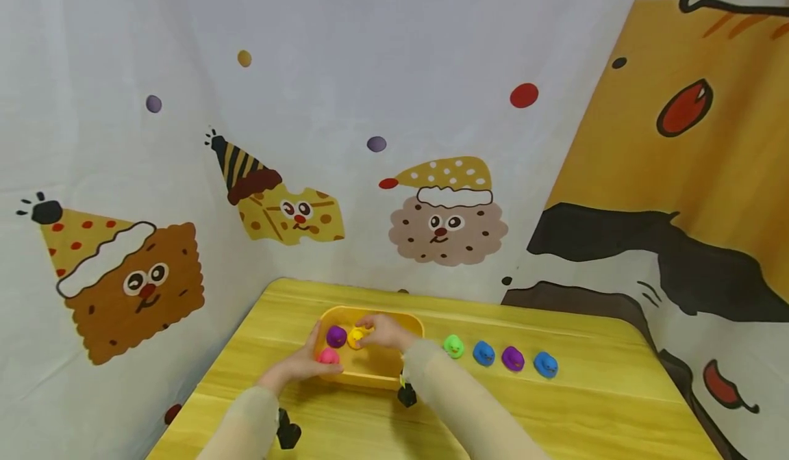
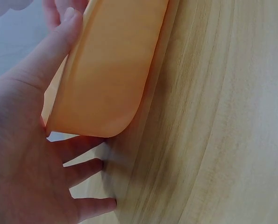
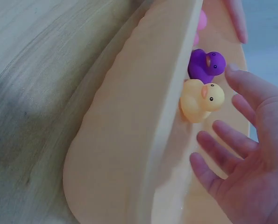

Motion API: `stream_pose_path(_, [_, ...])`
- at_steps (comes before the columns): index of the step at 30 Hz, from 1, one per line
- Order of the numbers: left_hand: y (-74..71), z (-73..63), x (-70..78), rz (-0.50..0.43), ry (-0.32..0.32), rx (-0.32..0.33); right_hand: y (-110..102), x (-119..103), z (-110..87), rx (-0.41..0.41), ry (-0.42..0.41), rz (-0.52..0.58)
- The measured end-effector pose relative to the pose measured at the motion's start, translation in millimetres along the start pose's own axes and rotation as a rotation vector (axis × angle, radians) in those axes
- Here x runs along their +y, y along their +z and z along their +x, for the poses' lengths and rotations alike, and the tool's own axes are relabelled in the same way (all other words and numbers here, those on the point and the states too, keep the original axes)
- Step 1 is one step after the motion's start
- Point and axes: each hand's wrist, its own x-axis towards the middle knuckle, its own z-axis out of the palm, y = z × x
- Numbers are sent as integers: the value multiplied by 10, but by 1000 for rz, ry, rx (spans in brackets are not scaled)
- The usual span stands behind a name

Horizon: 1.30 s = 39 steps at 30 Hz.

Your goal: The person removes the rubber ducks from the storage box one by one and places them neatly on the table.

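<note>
In the head view a yellow-orange plastic bin [image 1: 394, 380] stands on the table. My left hand [image 1: 301, 363] rests against its left end, thumb along the near rim. In the left wrist view, the straight, spread fingers [image 2: 85, 172] lie around the bin's corner. My right hand [image 1: 387, 331] is over the inside of the bin; its fingers are parted, beside a yellow rubber duck [image 3: 195, 100]. Nothing is between them in the right wrist view. A purple duck [image 3: 204, 65] sits behind the yellow one, and a pink duck [image 1: 329, 356] lies near the left thumb.
Right of the bin a row of rubber ducks stands on the wooden table [image 1: 592, 419]: a green duck [image 1: 453, 346], a blue duck [image 1: 483, 353], a purple duck [image 1: 513, 359] and another blue duck [image 1: 546, 365]. Printed cloth [image 1: 345, 90] hangs behind the table.
</note>
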Motion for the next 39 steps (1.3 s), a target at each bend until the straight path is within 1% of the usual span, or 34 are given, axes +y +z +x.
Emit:
stream_pose_path(2, [5,-3,-2,-3,0,-15,5,12,3,-19,4,-30])
stream_pose_path(6, [7,-13,14,-15,-11,-2,27,33,12,-37,4,-43])
stream_pose_path(10, [2,-3,16,-41,-42,11,53,41,24,-31,9,-25])
stream_pose_path(17, [10,3,25,-37,-18,13,76,49,13,-29,21,4])
stream_pose_path(22, [9,23,7,-51,-44,24,98,58,5,-8,26,4])
stream_pose_path(26, [9,27,-16,-39,-57,22,118,63,11,19,28,-16])
stream_pose_path(30, [12,30,-15,-49,-59,25,142,85,25,49,29,-73])
stream_pose_path(34, [18,38,-18,-52,-61,28,171,131,23,68,30,-122])
stream_pose_path(39, [18,32,-9,-42,-62,28,191,159,21,78,33,-146])
